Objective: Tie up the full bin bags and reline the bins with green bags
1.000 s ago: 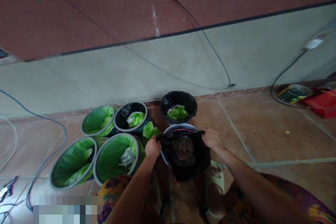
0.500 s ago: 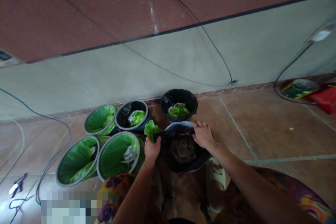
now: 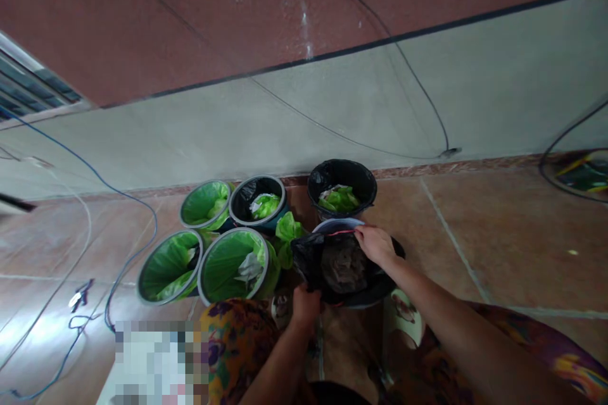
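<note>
A thin blue cable [image 3: 124, 252] loops over the brown tiled floor [image 3: 498, 234] at the view's 9 o'clock. Just right of it stand two round grey-rimmed bins with green plastic liners [image 3: 168, 264], side by side and touching, with a third green-lined bin [image 3: 205, 204] and a grey-rimmed bin with a black liner [image 3: 259, 201] behind them against the pale wall [image 3: 332, 107]. The left hand [image 3: 305, 304] is clamped on the near edge of a black plastic bag [image 3: 311, 256], at about the bag's 7 o'clock. The bag sits in a round pale-rimmed bin [image 3: 335, 223] near the view's centre, its mouth pulled wide over crumpled brown matter [image 3: 344, 262]. The right hand [image 3: 375, 243] lies at the bag's 1 o'clock with its fingers curled shut on the far edge. At this bin's 12 o'clock, just beside it, stands a round black bin holding green scraps [image 3: 342, 185]. A pale slipper [image 3: 403, 316] rests at its 5 o'clock.
</note>
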{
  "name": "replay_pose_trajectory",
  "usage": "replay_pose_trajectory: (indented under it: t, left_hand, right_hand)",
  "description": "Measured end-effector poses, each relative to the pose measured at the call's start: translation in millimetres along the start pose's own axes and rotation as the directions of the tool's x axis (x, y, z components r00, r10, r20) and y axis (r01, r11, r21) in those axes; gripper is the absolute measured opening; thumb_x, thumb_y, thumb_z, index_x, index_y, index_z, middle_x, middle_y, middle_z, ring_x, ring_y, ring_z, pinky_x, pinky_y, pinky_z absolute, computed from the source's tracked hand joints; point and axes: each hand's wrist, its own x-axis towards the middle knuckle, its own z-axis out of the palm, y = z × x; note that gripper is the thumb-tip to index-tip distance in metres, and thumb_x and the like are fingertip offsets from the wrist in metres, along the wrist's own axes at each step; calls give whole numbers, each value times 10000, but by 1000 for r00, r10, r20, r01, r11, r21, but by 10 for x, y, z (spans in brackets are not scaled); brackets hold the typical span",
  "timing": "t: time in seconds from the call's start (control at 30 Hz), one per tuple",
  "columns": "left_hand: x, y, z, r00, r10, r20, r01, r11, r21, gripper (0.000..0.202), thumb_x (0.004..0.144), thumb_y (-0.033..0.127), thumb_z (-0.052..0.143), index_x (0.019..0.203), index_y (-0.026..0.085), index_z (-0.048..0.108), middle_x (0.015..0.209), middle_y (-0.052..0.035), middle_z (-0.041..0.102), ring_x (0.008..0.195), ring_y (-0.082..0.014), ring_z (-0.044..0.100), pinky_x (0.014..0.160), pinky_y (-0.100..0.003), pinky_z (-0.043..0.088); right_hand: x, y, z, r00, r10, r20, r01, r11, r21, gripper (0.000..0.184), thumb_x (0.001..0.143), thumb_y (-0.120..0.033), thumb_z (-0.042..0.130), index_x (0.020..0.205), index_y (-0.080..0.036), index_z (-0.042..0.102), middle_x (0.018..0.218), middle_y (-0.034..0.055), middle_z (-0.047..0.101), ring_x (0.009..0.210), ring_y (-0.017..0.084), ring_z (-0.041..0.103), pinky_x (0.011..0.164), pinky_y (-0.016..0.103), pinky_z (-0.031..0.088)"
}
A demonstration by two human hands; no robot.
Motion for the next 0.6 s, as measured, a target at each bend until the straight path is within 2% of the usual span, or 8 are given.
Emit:
replay_pose_trajectory:
  t: [0.07, 0.13, 0.23, 0.3, 0.37, 0.47, 0.53, 0.6]
  left_hand:
    - [-80, 66, -24, 995, -97, 35, 101, 984, -145, 125, 668, 146, 648, 617, 168, 535, 469, 51, 491, 399, -84, 453, 448, -213, 386]
    - [-183, 143, -56, 983, -131, 130, 160, 955, -248, 177, 645, 212, 699, 610, 163, 532, 480, 52, 486, 413, -69, 451, 457, -198, 384]
    - [-325, 277, -121, 967, -111, 229, 181, 932, -313, 258, 596, 280, 754, 621, 159, 528, 495, 58, 473, 433, -55, 437, 469, -185, 374]
    - [-389, 394, -171, 966, -59, 252, 139, 940, -313, 281, 593, 320, 756, 634, 159, 530, 501, 65, 457, 444, -51, 423, 481, -188, 374]
    - [-435, 551, -224, 968, 29, 249, 38, 964, -263, 282, 621, 366, 731, 639, 162, 537, 492, 72, 432, 446, -52, 402, 487, -194, 366]
    - [-504, 879, -297, 945, 226, 234, -214, 974, -77, 251, 684, 394, 666, 660, 159, 585, 496, 62, 448, 461, -61, 401, 493, -198, 339]
    - [-558, 1142, -330, 898, 378, 224, -404, 911, 82, 237, 720, 390, 632, 688, 155, 629, 542, 38, 509, 508, -76, 445, 510, -200, 334]
    - [-603, 1395, -343, 827, 502, 254, -551, 812, 192, 238, 758, 383, 597, 700, 159, 656, 569, 25, 543, 550, -91, 474, 535, -204, 347]
  right_hand:
    - [-11, -59, -83, 999, 18, -44, -16, 998, 58, 333, 944, -284, 394, 1069, -224, 696, 1018, 79, 725, 916, 201, 659, 797, 277, 433]
    - [-28, -97, -151, 996, 44, -81, -34, 992, 121, 324, 939, -291, 415, 1078, -222, 699, 1022, 81, 725, 907, 205, 660, 789, 278, 442]
    - [-63, -112, -239, 989, 52, -137, -22, 977, 211, 301, 934, -286, 432, 1034, -220, 709, 1029, 70, 722, 911, 199, 657, 799, 268, 444]
    - [-97, -120, -315, 982, 34, -184, 18, 962, 274, 291, 935, -285, 434, 1004, -216, 708, 1030, 64, 719, 902, 191, 653, 807, 263, 443]
    - [-146, -150, -423, 972, 8, -236, 79, 931, 358, 290, 938, -299, 432, 977, -207, 705, 999, 64, 720, 873, 185, 650, 806, 264, 446]
    - [-261, -237, -649, 942, -59, -329, 223, 844, 488, 297, 939, -324, 430, 937, -199, 699, 958, 60, 716, 852, 173, 644, 803, 262, 451]
    - [-356, -300, -811, 916, -109, -385, 322, 773, 547, 300, 938, -344, 430, 934, -198, 693, 958, 58, 709, 860, 168, 643, 797, 257, 458]
    - [-440, -347, -942, 907, -136, -399, 368, 718, 591, 302, 935, -371, 437, 946, -203, 688, 953, 56, 706, 849, 166, 646, 771, 255, 468]
